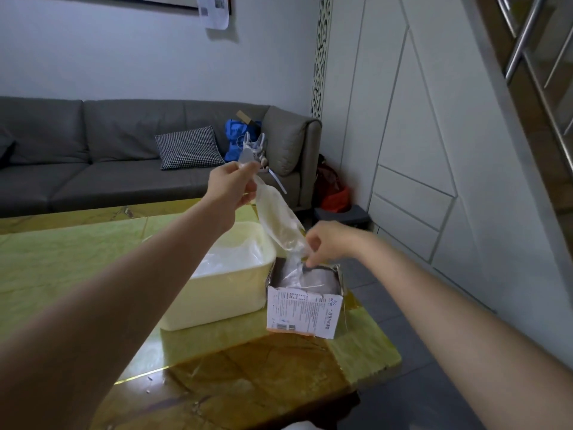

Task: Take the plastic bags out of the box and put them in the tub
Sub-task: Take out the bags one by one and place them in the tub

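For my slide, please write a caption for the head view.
Left hand lifts a plastic bag from the box; right hand pinches its lower end, beside the tub.

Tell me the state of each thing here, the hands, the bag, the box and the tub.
left hand: raised, gripping the top of a plastic bag
plastic bag: stretched out, lower end at the box opening
right hand: pinching the bag's lower end over the box
box: top torn open, clear plastic inside
tub: uncovered, clear plastic already inside
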